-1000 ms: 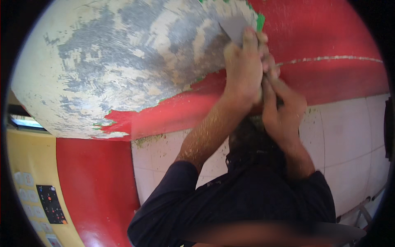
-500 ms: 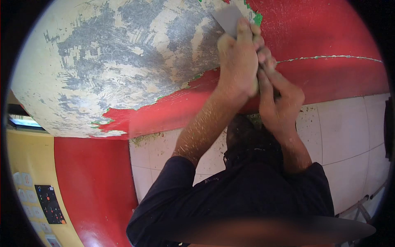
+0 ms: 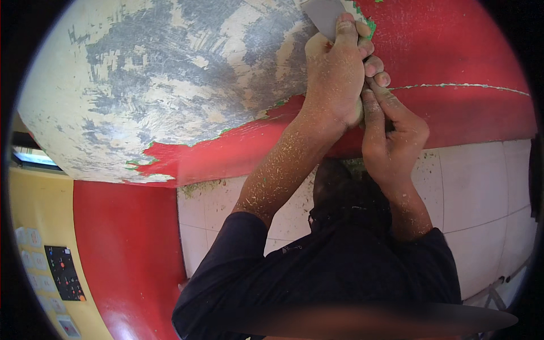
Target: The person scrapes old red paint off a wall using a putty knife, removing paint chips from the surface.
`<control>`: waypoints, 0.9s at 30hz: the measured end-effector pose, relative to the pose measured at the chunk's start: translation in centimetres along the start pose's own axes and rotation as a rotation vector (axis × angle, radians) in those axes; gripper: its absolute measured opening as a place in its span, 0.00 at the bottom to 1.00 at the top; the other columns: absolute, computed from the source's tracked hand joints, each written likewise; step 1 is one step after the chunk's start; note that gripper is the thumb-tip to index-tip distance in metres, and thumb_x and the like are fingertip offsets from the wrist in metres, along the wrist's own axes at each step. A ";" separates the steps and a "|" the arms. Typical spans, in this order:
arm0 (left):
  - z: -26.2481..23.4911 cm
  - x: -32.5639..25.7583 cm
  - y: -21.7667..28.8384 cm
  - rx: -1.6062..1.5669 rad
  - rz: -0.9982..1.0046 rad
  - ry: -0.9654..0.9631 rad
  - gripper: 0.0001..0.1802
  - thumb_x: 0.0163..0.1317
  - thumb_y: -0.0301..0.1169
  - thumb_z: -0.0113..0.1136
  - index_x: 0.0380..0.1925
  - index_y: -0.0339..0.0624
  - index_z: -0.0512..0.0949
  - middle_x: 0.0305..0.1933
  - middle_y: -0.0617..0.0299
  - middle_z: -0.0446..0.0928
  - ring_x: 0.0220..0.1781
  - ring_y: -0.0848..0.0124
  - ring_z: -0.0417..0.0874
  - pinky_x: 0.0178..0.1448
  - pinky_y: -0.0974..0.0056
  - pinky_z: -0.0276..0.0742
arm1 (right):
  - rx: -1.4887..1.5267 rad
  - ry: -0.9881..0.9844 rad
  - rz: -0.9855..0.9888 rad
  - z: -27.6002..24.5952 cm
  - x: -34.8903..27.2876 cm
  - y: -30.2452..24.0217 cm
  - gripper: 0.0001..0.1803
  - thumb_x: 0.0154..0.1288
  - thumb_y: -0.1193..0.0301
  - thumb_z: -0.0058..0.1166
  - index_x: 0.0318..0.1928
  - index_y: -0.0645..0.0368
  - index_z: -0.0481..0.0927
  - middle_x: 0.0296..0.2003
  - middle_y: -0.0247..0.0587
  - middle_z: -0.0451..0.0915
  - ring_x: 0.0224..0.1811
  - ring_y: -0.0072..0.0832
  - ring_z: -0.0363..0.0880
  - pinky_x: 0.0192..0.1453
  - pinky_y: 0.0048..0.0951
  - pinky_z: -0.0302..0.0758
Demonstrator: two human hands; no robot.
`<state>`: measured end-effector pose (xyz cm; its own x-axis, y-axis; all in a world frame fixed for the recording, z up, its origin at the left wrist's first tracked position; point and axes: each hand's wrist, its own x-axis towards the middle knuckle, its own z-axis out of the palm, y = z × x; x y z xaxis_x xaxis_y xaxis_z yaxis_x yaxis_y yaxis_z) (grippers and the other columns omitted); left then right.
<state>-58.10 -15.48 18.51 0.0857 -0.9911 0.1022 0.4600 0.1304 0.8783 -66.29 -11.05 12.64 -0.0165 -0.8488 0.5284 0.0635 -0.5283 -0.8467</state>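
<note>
My left hand (image 3: 338,82) is closed around a putty knife, with the thumb pressed on its wide, flat grey blade (image 3: 325,17). That blade lies on the wall by the ragged paint edge, where thin green bits show. My right hand (image 3: 394,136) is closed too, its fingertips pinched against the lower side of my left fist, where the handle's end seems to be; the handle itself is hidden. Left of the blade, the wall is a scraped patch (image 3: 187,62) of mottled white and grey. Red paint (image 3: 447,51) covers the wall to the right and below. Pale flakes speckle my forearms.
White floor tiles (image 3: 473,181) meet the wall's foot, with greenish paint flakes (image 3: 201,188) strewn along it. At the left stand a red wall panel (image 3: 124,238) and a yellow wall (image 3: 31,198) bearing a dark poster (image 3: 65,272). Metal legs (image 3: 496,300) show at lower right.
Both hands and the putty knife have shifted slightly right in the picture, the blade a little upward. The view has also moved slightly. Both grips look the same.
</note>
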 end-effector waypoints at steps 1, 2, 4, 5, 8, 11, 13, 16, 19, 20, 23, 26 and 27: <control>-0.1 -0.2 -0.4 0.025 -0.022 0.027 0.16 0.71 0.40 0.41 0.31 0.40 0.66 0.21 0.67 0.60 0.17 0.76 0.63 0.22 0.64 0.67 | -0.034 0.080 -0.114 0.3 -0.3 1.2 0.12 0.62 0.82 0.49 0.46 0.71 0.78 0.37 0.54 0.82 0.39 0.24 0.80 0.44 0.24 0.73; -0.4 -0.1 -0.5 0.053 -0.038 0.049 0.16 0.71 0.40 0.41 0.31 0.40 0.66 0.21 0.67 0.60 0.17 0.76 0.63 0.22 0.64 0.67 | -0.065 0.165 -0.236 0.7 0.0 2.0 0.10 0.61 0.81 0.51 0.42 0.71 0.79 0.31 0.56 0.81 0.33 0.26 0.83 0.35 0.25 0.75; -0.8 0.5 -0.1 0.105 0.000 0.046 0.16 0.71 0.41 0.40 0.29 0.42 0.66 0.20 0.68 0.59 0.17 0.75 0.62 0.23 0.64 0.66 | -0.101 0.142 -0.262 1.1 1.0 2.3 0.10 0.61 0.81 0.51 0.42 0.70 0.79 0.31 0.56 0.81 0.33 0.26 0.83 0.35 0.25 0.75; -0.9 0.0 -0.3 0.142 0.006 0.057 0.17 0.72 0.42 0.40 0.27 0.45 0.66 0.19 0.69 0.58 0.18 0.75 0.62 0.25 0.64 0.66 | -0.156 0.111 -0.257 0.8 0.5 2.0 0.10 0.61 0.81 0.51 0.42 0.70 0.79 0.31 0.56 0.81 0.33 0.26 0.83 0.35 0.26 0.75; 0.7 2.8 1.5 0.134 0.263 -0.110 0.16 0.71 0.40 0.42 0.27 0.41 0.65 0.19 0.66 0.60 0.15 0.75 0.64 0.21 0.64 0.67 | 0.074 0.134 -0.234 1.0 3.4 0.6 0.11 0.61 0.80 0.50 0.43 0.69 0.80 0.33 0.56 0.81 0.36 0.26 0.83 0.37 0.28 0.76; 0.0 -0.6 -0.2 0.170 0.049 0.034 0.16 0.72 0.40 0.38 0.28 0.43 0.65 0.18 0.68 0.57 0.17 0.74 0.61 0.24 0.64 0.66 | 0.012 0.134 -0.247 0.8 0.0 1.8 0.11 0.60 0.82 0.50 0.43 0.69 0.80 0.32 0.56 0.82 0.35 0.21 0.81 0.36 0.27 0.76; -1.2 -0.5 -1.9 0.105 -0.081 0.105 0.12 0.72 0.39 0.39 0.32 0.45 0.65 0.19 0.70 0.57 0.17 0.76 0.59 0.23 0.66 0.64 | -0.112 0.080 -0.186 0.2 -0.8 2.5 0.12 0.59 0.84 0.51 0.44 0.70 0.79 0.34 0.58 0.81 0.39 0.23 0.81 0.42 0.26 0.76; -0.1 -0.3 0.7 -0.017 -0.007 0.044 0.13 0.72 0.40 0.39 0.33 0.46 0.66 0.20 0.71 0.57 0.17 0.78 0.59 0.24 0.67 0.65 | 0.013 0.021 -0.023 0.2 0.4 -0.3 0.12 0.60 0.83 0.50 0.45 0.70 0.79 0.37 0.59 0.81 0.44 0.26 0.82 0.47 0.27 0.75; -0.3 -0.9 -0.4 0.013 -0.072 0.064 0.13 0.73 0.41 0.38 0.32 0.46 0.65 0.20 0.71 0.58 0.17 0.79 0.60 0.25 0.67 0.65 | -0.110 0.081 -0.183 0.1 0.2 1.7 0.11 0.60 0.81 0.51 0.44 0.70 0.79 0.34 0.57 0.81 0.38 0.22 0.82 0.41 0.25 0.76; -0.6 -1.3 -0.6 0.029 -0.122 0.088 0.13 0.73 0.41 0.38 0.32 0.46 0.65 0.20 0.71 0.58 0.18 0.78 0.60 0.25 0.67 0.65 | -0.106 0.084 -0.184 0.4 0.2 2.0 0.11 0.60 0.81 0.51 0.44 0.70 0.79 0.34 0.57 0.81 0.38 0.22 0.82 0.41 0.25 0.76; 0.0 1.2 -0.3 0.140 0.086 0.007 0.17 0.71 0.42 0.41 0.30 0.40 0.66 0.20 0.66 0.60 0.16 0.75 0.63 0.21 0.65 0.66 | -0.024 0.115 -0.216 0.2 1.4 2.3 0.11 0.61 0.80 0.51 0.43 0.69 0.80 0.31 0.55 0.81 0.35 0.20 0.80 0.38 0.25 0.75; 0.4 2.0 1.7 0.199 0.154 -0.054 0.18 0.72 0.42 0.38 0.27 0.44 0.66 0.19 0.68 0.58 0.17 0.74 0.62 0.24 0.64 0.67 | 0.029 0.133 -0.221 1.3 2.8 0.8 0.11 0.61 0.80 0.51 0.43 0.68 0.80 0.30 0.56 0.81 0.36 0.21 0.81 0.37 0.26 0.75; 0.2 1.4 1.2 0.209 0.174 -0.059 0.18 0.72 0.42 0.38 0.27 0.44 0.66 0.19 0.68 0.58 0.17 0.74 0.62 0.24 0.64 0.67 | 0.042 0.135 -0.240 1.2 2.1 1.1 0.11 0.61 0.80 0.51 0.43 0.68 0.80 0.30 0.56 0.81 0.36 0.21 0.81 0.37 0.26 0.75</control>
<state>-57.61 -16.70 19.79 0.0933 -0.9550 0.2817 0.2501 0.2963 0.9218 -65.04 -13.41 12.87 -0.1686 -0.6961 0.6979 0.0833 -0.7156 -0.6936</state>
